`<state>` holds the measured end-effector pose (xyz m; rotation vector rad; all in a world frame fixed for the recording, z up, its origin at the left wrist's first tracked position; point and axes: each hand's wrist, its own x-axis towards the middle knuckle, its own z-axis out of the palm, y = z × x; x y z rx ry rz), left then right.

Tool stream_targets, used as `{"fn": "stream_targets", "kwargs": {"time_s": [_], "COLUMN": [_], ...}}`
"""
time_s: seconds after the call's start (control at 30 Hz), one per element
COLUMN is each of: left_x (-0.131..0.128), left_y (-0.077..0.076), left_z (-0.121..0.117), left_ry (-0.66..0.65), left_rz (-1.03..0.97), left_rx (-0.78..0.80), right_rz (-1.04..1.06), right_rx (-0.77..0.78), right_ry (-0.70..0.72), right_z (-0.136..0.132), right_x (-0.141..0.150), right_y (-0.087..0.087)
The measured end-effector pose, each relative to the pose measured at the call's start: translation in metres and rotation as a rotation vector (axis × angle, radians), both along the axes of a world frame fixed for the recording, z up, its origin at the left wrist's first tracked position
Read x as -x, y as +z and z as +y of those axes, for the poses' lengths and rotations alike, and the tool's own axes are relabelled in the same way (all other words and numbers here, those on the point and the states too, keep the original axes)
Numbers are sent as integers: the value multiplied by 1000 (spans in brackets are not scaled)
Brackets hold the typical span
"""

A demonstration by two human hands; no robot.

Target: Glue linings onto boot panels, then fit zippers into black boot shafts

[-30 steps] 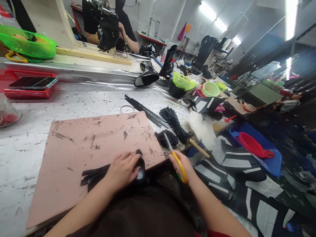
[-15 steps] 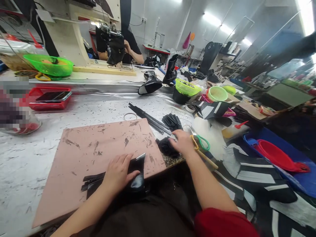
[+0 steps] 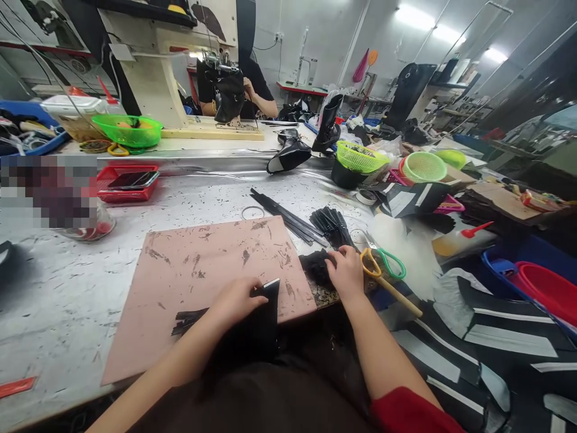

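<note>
A black leather piece point(image 3: 267, 316) with a pale strip along its top edge is at the front edge of the pink board point(image 3: 220, 255). My left hand point(image 3: 238, 297) grips that piece near its upper edge, thumb and fingers closed. Under my left forearm, black strips point(image 3: 188, 320) stick out onto the board. My right hand point(image 3: 347, 273) is at a heap of small black pieces point(image 3: 315, 266) right of the board. Its fingers are bent together at the heap's edge, and what they pinch is hidden. Scissors point(image 3: 383, 261) with yellow and green handles lie beside it.
Long black strips point(image 3: 288, 216) and a bundle of short ones point(image 3: 331, 224) lie behind the heap. A wooden handle point(image 3: 401, 297) points toward the right. Cut black pieces point(image 3: 509, 331) with white bands fill the right side. Across the table a person point(image 3: 256, 96) works at a sewing machine point(image 3: 162, 78).
My left hand has gone from lying flat on the shiny leather to gripping its edge, and a dull face now shows. My right hand's fingers have bent in at the heap. The view has turned left.
</note>
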<state>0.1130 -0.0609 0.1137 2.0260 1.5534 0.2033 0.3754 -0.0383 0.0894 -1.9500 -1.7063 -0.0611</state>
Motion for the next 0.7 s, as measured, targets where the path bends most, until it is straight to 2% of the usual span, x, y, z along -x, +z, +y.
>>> {"fn": "stream_targets", "kwargs": {"time_s": [0.03,0.1,0.17,0.23,0.33,0.43,0.6,0.7], "left_x": [0,-1,-2,-3,-3,-2,-2,-2], "left_y": [1,3,4,5,5,1,-4,-3], "left_z": [0,-2,-4,-6,-10,-12,-14,-16], "left_ry": [-14,-35,-46,-55,-62,-72,-74,-80], "left_rz": [-25,-68,-100,-145,-224,-270,-302,-315], "left_rx": [0,-2,-3,-5,-31,-69,-133,-179], "right_rz": [-20,26,113,170,185,207,231,187], "right_rx": [-99,-232,-236,-163,-82,-61,-81,-155], "right_ry": [37,260,563,748,758,764,801,787], "right_z": [-4,-13,-22,-29,-34,-34,-34,-37], "right_x": [7,29,57,80,95,93,90,95], "right_y": [1,5,11,15,17,17,19,18]}}
